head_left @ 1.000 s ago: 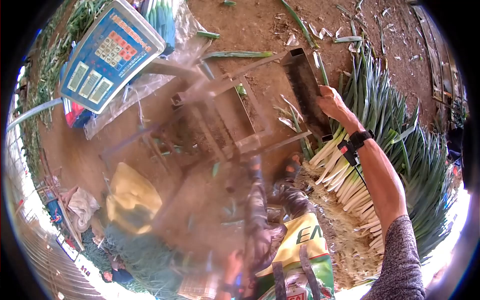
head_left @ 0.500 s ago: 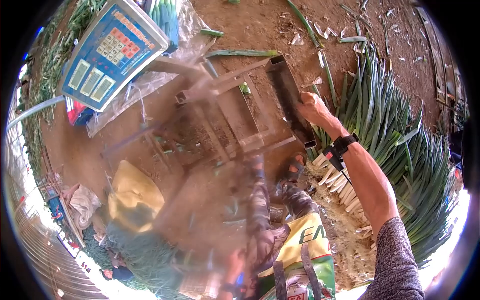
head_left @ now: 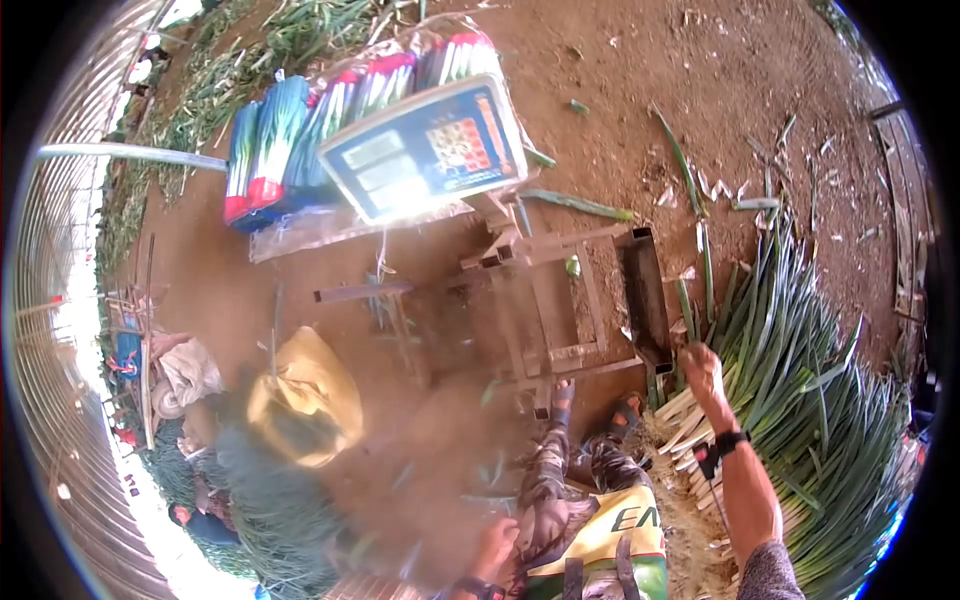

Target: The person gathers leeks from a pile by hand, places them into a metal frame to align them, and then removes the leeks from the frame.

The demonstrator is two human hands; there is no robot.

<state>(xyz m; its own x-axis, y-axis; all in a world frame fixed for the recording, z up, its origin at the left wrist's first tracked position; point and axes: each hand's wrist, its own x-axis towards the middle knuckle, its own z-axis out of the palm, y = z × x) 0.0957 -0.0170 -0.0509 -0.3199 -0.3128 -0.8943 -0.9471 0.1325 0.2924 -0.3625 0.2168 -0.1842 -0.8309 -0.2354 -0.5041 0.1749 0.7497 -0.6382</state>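
My right hand (head_left: 703,372), with a black band at the wrist, is beside the lower end of a dark metal channel (head_left: 643,300) on a rusty metal frame. Its fingers look curled, and I cannot make out anything in them. Right next to it lies a large pile of leeks (head_left: 790,360), white stems toward me and green leaves fanned away. My left hand (head_left: 495,548) is low in the view, close to my lap and the yellow and green apron (head_left: 610,525). Haze blurs its fingers.
A blue weighing scale (head_left: 425,150) stands at the upper middle in front of bundled leeks (head_left: 275,140) with red wraps. A yellow sack (head_left: 310,390) and a blurred green heap (head_left: 270,500) are at left. Loose leaves lie on the dirt floor (head_left: 600,60).
The view has swung, so the scale, frame and leeks appear farther right and the frame lower. My right hand has moved down along the metal channel to its lower end. My left hand shows higher.
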